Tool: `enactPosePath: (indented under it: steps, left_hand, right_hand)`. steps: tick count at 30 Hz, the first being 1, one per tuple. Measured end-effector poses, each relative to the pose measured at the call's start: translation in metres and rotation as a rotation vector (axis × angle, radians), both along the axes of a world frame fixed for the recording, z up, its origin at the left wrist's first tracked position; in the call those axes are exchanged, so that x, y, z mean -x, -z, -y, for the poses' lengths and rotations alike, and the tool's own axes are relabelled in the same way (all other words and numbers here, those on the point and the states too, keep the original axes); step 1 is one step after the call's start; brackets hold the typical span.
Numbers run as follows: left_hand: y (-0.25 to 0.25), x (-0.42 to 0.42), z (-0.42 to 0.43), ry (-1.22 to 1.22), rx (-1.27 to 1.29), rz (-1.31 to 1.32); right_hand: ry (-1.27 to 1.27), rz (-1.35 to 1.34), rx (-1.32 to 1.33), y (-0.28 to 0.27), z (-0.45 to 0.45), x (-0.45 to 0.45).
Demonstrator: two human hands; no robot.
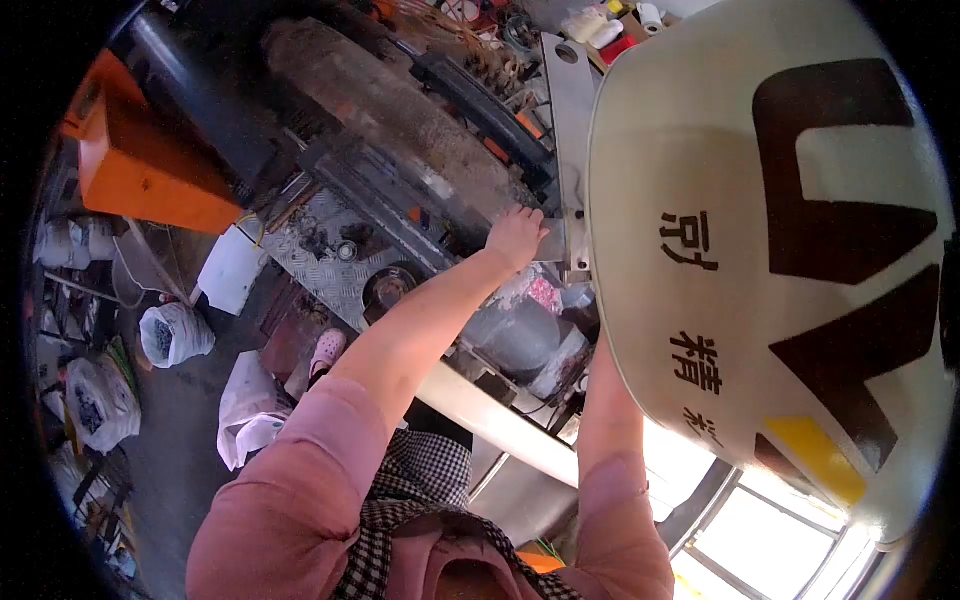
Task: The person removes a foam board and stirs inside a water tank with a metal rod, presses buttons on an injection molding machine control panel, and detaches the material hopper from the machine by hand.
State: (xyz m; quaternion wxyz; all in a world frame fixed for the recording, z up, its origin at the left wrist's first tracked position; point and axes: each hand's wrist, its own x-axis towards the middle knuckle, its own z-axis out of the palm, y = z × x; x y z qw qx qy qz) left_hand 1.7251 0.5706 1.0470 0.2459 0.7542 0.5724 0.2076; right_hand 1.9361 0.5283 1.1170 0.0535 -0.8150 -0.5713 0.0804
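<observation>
My left hand reaches over the machine bed, fingers curled at the end of a short flat metal bar. This bar joins a bracket beside an upright pale metal plate. My right forearm passes behind a large cream-coloured machine cover with dark lettering, which hides the hand. Just below my left hand lie a cloudy plastic container and a pink-and-white wrapper. A thick, dusty cylinder runs along the machine beyond my left hand.
An orange metal box juts out at upper left. A round dark dish sits on the checker-plate surface. White plastic bags stand on the floor at left. A bright window is at lower right.
</observation>
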Motion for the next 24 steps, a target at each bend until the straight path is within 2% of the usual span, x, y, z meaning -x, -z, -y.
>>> enactPosePath:
  steps: [4,6,13,16,18,20,21,22,24]
  left_hand:
    - [0.012,-0.004,-0.001,0.025,-0.053,0.009]
    - [-0.008,0.0,0.009,0.024,0.07,0.046]
    - [-0.001,-0.002,0.017,0.049,0.004,0.011]
    - [-0.01,0.003,0.012,0.036,0.019,0.13]
    - [-0.038,0.018,-0.009,0.091,0.615,0.325]
    - [-0.001,0.009,-0.027,0.001,0.51,0.278]
    - [-0.004,0.014,-0.033,-0.09,0.417,0.236]
    - [-0.007,0.02,-0.045,-0.047,1.016,0.427]
    - [0.048,0.01,-0.051,-0.03,1.397,0.642]
  right_hand:
    - [-0.005,-0.008,0.0,0.0,0.005,-0.002]
    - [0.003,-0.005,-0.002,0.0,0.009,-0.003]
    - [0.013,-0.003,0.017,0.003,0.026,-0.01]
    - [0.029,-0.007,0.03,0.004,0.031,-0.011]
    - [0.04,-0.006,0.029,0.004,0.031,-0.01]
    - [0.046,-0.014,0.039,0.007,0.039,-0.011]
    - [0.052,-0.019,0.043,0.008,0.042,-0.011]
    - [0.056,-0.019,0.048,0.009,0.044,-0.01]
    - [0.064,-0.018,0.052,0.01,0.048,-0.011]
